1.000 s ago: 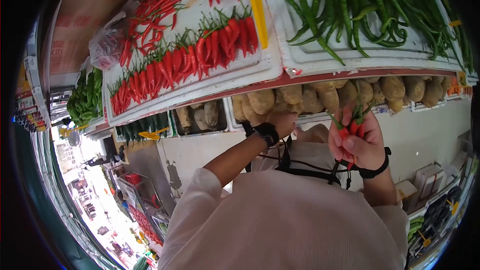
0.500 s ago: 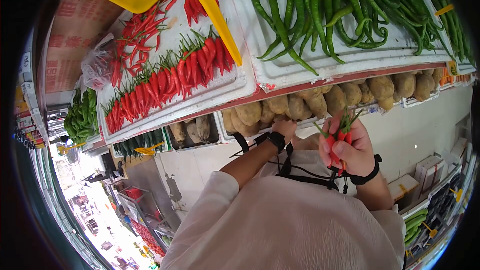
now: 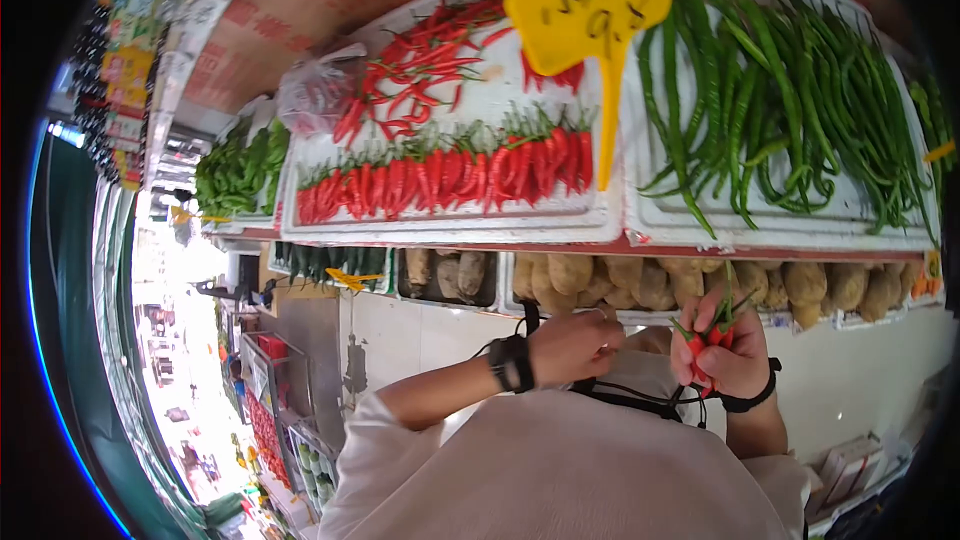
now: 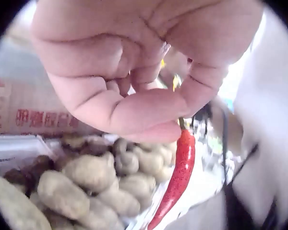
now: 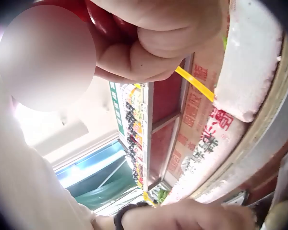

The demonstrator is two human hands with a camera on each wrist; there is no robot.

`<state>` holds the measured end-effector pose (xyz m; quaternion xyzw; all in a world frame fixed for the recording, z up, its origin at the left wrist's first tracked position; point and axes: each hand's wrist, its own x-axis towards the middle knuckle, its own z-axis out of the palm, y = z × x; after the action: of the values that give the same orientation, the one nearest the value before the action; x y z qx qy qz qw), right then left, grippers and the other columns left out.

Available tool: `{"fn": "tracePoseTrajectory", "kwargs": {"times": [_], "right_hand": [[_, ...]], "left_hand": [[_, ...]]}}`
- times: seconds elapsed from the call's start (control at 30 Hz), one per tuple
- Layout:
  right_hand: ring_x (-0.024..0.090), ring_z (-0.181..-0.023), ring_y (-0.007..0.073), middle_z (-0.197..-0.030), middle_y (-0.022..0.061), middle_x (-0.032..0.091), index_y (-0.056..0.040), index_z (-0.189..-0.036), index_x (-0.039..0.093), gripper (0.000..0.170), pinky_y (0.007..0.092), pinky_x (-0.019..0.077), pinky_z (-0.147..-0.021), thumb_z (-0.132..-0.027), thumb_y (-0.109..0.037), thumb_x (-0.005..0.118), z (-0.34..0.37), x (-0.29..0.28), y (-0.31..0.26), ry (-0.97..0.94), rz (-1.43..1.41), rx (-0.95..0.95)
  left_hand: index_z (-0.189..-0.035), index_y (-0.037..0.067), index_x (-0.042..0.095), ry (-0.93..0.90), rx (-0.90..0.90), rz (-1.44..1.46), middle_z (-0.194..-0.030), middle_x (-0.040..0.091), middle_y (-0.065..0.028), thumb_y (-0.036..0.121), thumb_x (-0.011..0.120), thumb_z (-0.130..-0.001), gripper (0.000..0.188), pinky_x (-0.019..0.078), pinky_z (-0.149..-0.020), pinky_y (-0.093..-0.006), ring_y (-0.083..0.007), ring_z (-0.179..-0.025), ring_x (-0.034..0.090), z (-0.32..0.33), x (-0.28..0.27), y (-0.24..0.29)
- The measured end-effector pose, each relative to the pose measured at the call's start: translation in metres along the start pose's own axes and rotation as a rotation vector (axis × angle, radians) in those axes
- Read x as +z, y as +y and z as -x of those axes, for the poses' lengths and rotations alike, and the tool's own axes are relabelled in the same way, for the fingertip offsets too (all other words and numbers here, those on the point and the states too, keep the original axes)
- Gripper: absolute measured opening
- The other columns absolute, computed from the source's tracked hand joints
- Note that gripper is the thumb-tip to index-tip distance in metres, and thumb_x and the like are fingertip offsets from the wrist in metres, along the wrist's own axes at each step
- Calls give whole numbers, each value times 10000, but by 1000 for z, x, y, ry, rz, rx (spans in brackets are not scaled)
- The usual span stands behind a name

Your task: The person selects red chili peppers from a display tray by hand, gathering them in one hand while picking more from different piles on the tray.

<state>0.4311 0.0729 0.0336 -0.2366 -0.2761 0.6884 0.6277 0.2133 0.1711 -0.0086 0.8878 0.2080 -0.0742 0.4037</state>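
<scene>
A single red pepper (image 4: 178, 179) hangs from the left hand (image 3: 572, 348), a pepper bunch (image 3: 697, 350) fills the right, both on the person's side of the potatoes (image 3: 570, 274).
The left thumb and a finger pinch the pepper at its stem, so its long axis slants down from the fingers, tip lowest; the head view hides it. The right hand (image 3: 742, 355) grips the bunch with stems pointing toward the potatoes and tips toward the person, farther right along the potatoes than the left hand. The pepper row (image 3: 440, 180) lies on the raised tray (image 3: 450, 231) beyond the potatoes, toward their left end, and the left hand is nearer to it.
</scene>
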Motion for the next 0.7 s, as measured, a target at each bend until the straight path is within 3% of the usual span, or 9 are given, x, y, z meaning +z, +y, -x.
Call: {"fn": "tracePoseTrajectory", "kwargs": {"times": [0.07, 0.13, 0.2, 0.27, 0.4, 0.47, 0.57, 0.6, 0.7], "right_hand": [[583, -630, 185, -826, 108, 543, -51, -1029, 451, 277, 276, 445, -550, -823, 18, 623, -13, 6, 0, -102, -9, -26], [586, -629, 178, -838, 130, 566, -46, -1068, 457, 310, 264, 438, -540, -819, 8, 633, -23, 10, 4, -147, -12, -3], [582, -624, 169, -841, 143, 580, -46, -1093, 459, 331, 259, 432, -530, -819, -7, 640, -27, 18, 8, -140, -8, 68], [576, -618, 156, -838, 149, 596, -57, -1117, 471, 296, 241, 406, -507, -861, -34, 618, -31, 24, 19, -145, -19, 84], [578, -653, 147, -869, 129, 600, -67, -1127, 469, 252, 207, 372, -484, -904, -38, 583, -34, 37, 29, -115, -75, 161], [580, -678, 144, -894, 124, 600, -68, -1135, 463, 263, 201, 368, -480, -904, -37, 587, -31, 39, 36, -81, -103, 147], [579, -698, 150, -918, 115, 593, -68, -1144, 456, 271, 209, 384, -480, -911, -39, 591, -22, 37, 38, -32, -130, 154], [579, -695, 152, -917, 116, 592, -68, -1146, 455, 272, 210, 387, -480, -912, -39, 591, -20, 37, 37, -13, -145, 149], [583, -700, 147, -919, 117, 591, -60, -1149, 450, 280, 210, 400, -474, -912, -37, 597, -12, 34, 35, 43, -126, 98]], "left_hand": [[-852, 59, 541, 21, -102, 253, -833, 610, -85, 126, 582, -853, 79, 487, -600, -349, -221, -732, 639, 30, -66, 33], [-884, 61, 518, 266, -27, 209, -746, 595, -43, 128, 552, -894, 76, 466, -543, -273, -145, -652, 624, 55, -125, 44], [-949, 64, 519, 488, -93, 462, -700, 573, -1, 136, 546, -909, 86, 440, -499, -205, -103, -589, 604, 62, -178, 55], [-963, 70, 522, 568, -161, 438, -722, 585, 0, 162, 545, -921, 103, 428, -472, -180, -88, -552, 589, 48, -231, 50], [-939, 59, 553, 527, -301, 382, -759, 609, -5, 229, 552, -926, 170, 453, -473, -208, -90, -563, 603, -22, -291, -4], [-956, 35, 604, 457, -487, 378, -737, 630, -28, 250, 553, -914, 225, 457, -456, -237, -102, -555, 611, -64, -306, -39], [-728, -39, 667, 381, -487, 42, -673, 668, -160, 133, 612, -784, 189, 525, -444, -314, -212, -546, 669, -101, -322, -84], [-760, -68, 669, 397, -455, 94, -674, 670, -166, 129, 593, -797, 215, 548, -477, -327, -224, -541, 671, -109, -320, -99], [-789, -91, 671, 422, -668, 265, -705, 682, -186, 142, 608, -808, 242, 552, -494, -317, -216, -563, 682, -148, -315, -167]]}}
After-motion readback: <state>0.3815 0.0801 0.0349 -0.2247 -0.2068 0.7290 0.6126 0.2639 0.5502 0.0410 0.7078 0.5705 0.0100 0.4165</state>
